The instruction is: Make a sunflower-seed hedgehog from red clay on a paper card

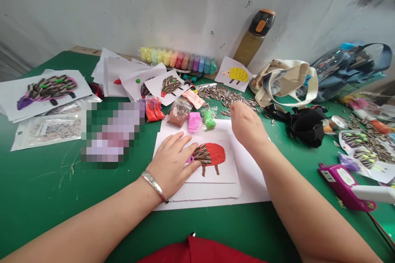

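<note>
green table (46,181), bags (180,113) between left hand (173,164) on paper (210,191) and seeds (226,95).

Passage at 6 o'clock of drawing sheet (200,192), over green tabletop (212,220); brown bag (180,114) blocks 11, bottle (251,43) 1, black pouch (308,125) 2

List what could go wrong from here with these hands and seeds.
With the thumb of the left hand right by the seeds on the red figure, a slide might shift them.
The right hand, close to the loose seeds, could scatter some.
The right forearm crosses the white paper's edge and may drag it.
</note>
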Demonstrator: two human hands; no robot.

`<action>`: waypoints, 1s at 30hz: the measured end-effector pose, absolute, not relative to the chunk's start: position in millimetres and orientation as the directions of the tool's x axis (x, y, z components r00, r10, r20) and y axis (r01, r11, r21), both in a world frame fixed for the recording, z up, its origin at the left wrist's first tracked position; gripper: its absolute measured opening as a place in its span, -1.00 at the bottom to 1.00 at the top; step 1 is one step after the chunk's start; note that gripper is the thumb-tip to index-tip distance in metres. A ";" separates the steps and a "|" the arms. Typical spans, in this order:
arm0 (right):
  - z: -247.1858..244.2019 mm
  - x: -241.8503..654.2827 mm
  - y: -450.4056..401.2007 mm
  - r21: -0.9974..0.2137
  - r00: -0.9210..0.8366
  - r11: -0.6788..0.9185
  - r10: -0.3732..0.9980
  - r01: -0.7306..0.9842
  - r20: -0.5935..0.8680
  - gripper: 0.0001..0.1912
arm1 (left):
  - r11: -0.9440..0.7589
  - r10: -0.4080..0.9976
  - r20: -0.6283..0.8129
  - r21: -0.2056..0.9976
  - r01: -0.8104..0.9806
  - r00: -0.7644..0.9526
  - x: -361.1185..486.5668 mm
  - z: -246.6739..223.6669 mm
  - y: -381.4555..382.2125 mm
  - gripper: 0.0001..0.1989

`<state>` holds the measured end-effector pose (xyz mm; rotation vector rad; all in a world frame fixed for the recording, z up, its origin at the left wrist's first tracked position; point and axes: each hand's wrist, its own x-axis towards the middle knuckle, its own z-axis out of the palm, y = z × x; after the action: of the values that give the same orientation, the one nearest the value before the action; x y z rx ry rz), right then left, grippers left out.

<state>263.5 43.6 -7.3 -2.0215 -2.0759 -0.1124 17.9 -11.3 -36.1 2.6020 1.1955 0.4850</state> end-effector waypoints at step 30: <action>-18.2 237.8 -6.0 -0.556 -0.297 0.291 0.951 0.778 0.083 -0.80 | -0.668 0.743 0.209 0.296 0.683 0.636 17.8 -36.9 -14.3 -0.55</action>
<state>237.8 -6.0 -18.2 -1.5515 -2.1666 0.5897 17.8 -14.3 -36.9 2.6670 1.1754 0.4680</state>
